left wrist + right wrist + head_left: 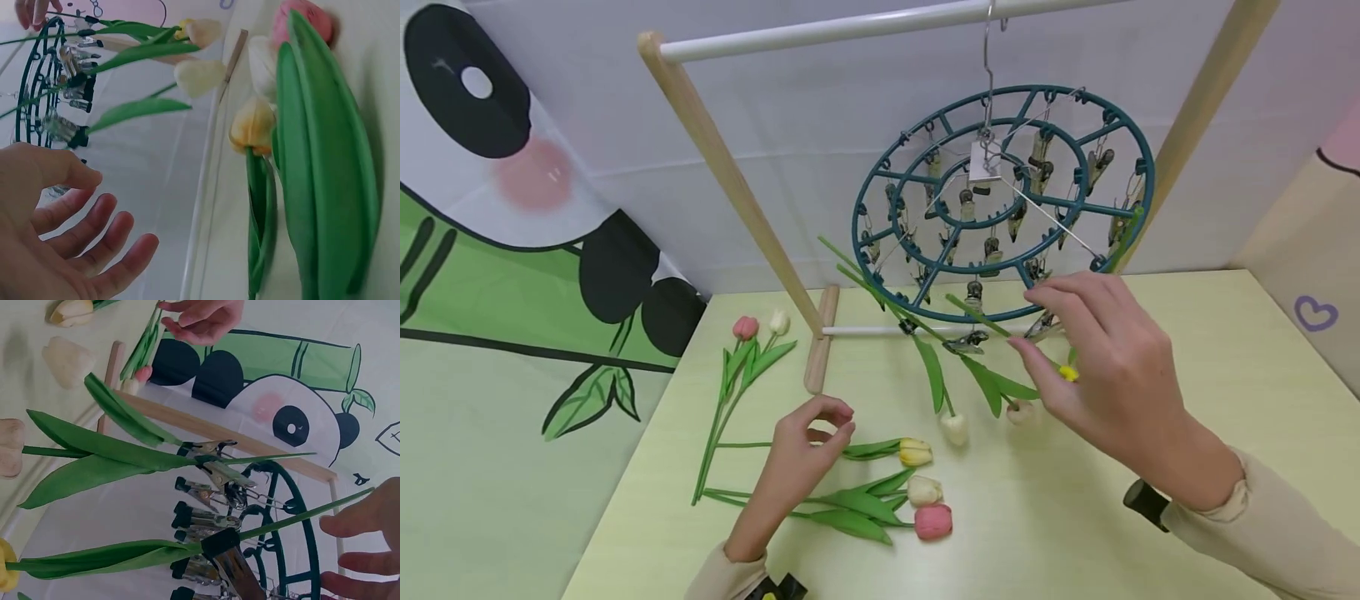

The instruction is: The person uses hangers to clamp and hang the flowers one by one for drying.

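Note:
A teal round clip hanger with several dangling metal clips hangs from a white rod. Along its near edge, clips hold tulips with blooms downward: a white tulip, a pale tulip and a yellow tulip, which the right hand mostly hides in the head view. My right hand is raised by the hanger's near right rim; its thumb and fingers stand apart near the stems, gripping nothing. Over the table, my left hand has loosely bent fingers; the left wrist view shows these fingers spread, holding nothing.
Tulips lie on the table: a yellow one, a white one, a pink one, plus a pink-and-white pair at the left. A wooden stand frames the hanger before a panda-print cloth.

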{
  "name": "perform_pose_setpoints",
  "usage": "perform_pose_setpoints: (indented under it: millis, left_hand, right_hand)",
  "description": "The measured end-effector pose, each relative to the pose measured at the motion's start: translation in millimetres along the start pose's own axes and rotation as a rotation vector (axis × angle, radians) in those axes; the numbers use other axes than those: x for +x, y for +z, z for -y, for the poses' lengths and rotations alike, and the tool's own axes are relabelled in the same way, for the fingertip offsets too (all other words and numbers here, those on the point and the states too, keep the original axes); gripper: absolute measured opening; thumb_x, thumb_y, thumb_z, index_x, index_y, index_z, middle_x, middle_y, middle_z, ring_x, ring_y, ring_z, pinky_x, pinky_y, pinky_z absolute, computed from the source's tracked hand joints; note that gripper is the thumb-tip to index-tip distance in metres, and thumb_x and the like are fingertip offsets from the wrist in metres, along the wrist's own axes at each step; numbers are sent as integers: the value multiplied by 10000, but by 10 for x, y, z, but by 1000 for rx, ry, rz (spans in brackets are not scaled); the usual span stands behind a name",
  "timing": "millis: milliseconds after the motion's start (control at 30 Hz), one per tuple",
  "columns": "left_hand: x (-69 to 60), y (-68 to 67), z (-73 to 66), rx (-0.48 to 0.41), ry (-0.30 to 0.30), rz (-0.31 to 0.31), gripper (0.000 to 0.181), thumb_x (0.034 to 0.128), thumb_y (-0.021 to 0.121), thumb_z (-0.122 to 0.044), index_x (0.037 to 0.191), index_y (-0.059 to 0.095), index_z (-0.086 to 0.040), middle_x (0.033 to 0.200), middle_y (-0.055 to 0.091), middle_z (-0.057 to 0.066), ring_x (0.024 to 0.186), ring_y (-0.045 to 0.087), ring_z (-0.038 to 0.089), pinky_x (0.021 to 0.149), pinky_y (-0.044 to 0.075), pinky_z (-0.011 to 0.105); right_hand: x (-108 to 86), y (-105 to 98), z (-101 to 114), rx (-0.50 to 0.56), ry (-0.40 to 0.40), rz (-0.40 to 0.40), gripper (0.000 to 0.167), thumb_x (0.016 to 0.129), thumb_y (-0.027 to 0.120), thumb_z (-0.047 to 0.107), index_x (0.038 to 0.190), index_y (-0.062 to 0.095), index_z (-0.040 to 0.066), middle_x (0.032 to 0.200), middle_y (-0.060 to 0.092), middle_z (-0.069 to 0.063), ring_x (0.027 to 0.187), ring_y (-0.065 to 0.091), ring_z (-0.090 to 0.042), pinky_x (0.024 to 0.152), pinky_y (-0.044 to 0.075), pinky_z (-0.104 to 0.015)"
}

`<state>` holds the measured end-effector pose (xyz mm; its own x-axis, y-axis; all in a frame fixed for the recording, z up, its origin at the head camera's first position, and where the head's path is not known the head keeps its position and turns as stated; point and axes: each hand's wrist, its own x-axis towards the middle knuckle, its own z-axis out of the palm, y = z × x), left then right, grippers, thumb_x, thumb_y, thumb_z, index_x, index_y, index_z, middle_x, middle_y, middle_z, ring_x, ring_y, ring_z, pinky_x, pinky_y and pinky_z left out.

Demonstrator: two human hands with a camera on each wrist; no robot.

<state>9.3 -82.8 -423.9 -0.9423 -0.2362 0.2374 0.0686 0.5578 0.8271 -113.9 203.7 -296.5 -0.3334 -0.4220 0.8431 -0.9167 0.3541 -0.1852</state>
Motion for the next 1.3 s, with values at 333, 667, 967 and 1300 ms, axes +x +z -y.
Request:
perform_pose_setpoints:
  millis: [333, 667, 967, 1300]
  left_hand:
    - [-31, -133, 295, 52, -71, -11, 126, 843, 682, -34, 950, 648, -90, 884, 641, 6, 856, 611, 194, 646, 540, 274]
    - [-58, -178, 405, 77, -149, 26, 106, 852, 668, -23, 952, 652, -54, 920, 633, 81, 882, 597, 178, 690, 548, 288]
    - [-73, -205, 544, 109, -164, 29, 140, 845, 668, -21, 983, 645, -25, 967, 638, 122, 925, 597, 217, 729, 546, 293]
    - [185, -353, 827, 143, -171, 201, 153, 835, 680, -4, 977, 652, -55, 951, 638, 81, 916, 589, 197, 744, 539, 306]
  right_hand:
    - [-151, -64, -388, -52, 111, 23, 344, 736, 714, 60, 1035, 616, -80, 1025, 615, -219, 1002, 527, -392, 822, 451, -508]
    - [-267, -133, -245, 19, 173, -307, 410, 789, 662, 248, 1065, 614, -51, 1097, 587, -226, 989, 510, -400, 819, 389, -241]
    - [-524, 124, -113, 262, -131, -216, 166, 747, 749, 87, 898, 726, 24, 937, 672, -131, 810, 629, -263, 732, 546, -336]
    - [-131, 156, 283, -81, 51, 161, 342, 689, 725, 11, 1024, 664, -14, 1075, 618, -189, 935, 597, -328, 600, 559, -449]
